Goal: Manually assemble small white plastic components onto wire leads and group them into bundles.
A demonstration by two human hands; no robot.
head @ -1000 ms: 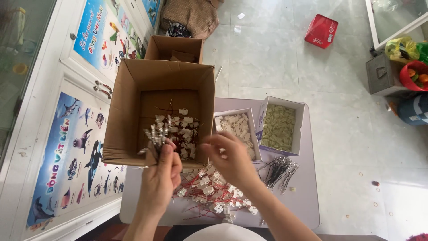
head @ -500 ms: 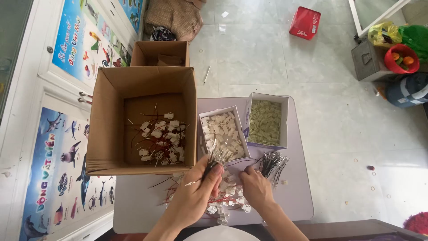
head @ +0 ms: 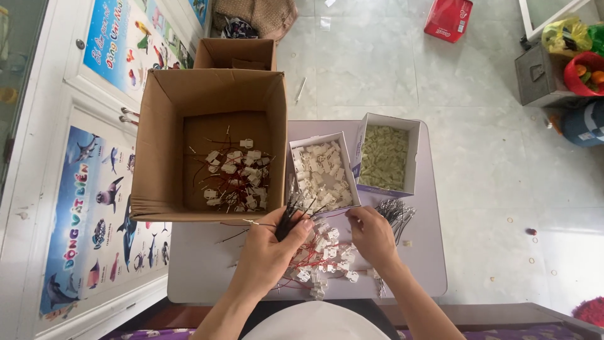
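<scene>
My left hand (head: 267, 252) grips a bundle of thin black and red wires (head: 290, 213) just in front of the big cardboard box (head: 157, 157). My right hand (head: 371, 236) pinches the end of one wire over a loose heap of white connectors with red wires (head: 324, 255) on the grey table (head: 201, 264). Inside the big box lies a pile of wired white connectors (head: 236, 179). Behind my hands stand a small white box of white plastic housings (head: 321, 170) and a second white box of pale green parts (head: 384, 157).
A bunch of metal pins (head: 396, 211) lies right of my right hand. A smaller cardboard box (head: 236, 53) stands behind the big one. On the tiled floor are a red packet (head: 448, 20), a grey metal box (head: 540, 75) and a red bowl (head: 584, 72).
My hands came back from over the big box to the table in front of it. The wired connectors now lie in the box, and my left hand holds a new wire bundle.
</scene>
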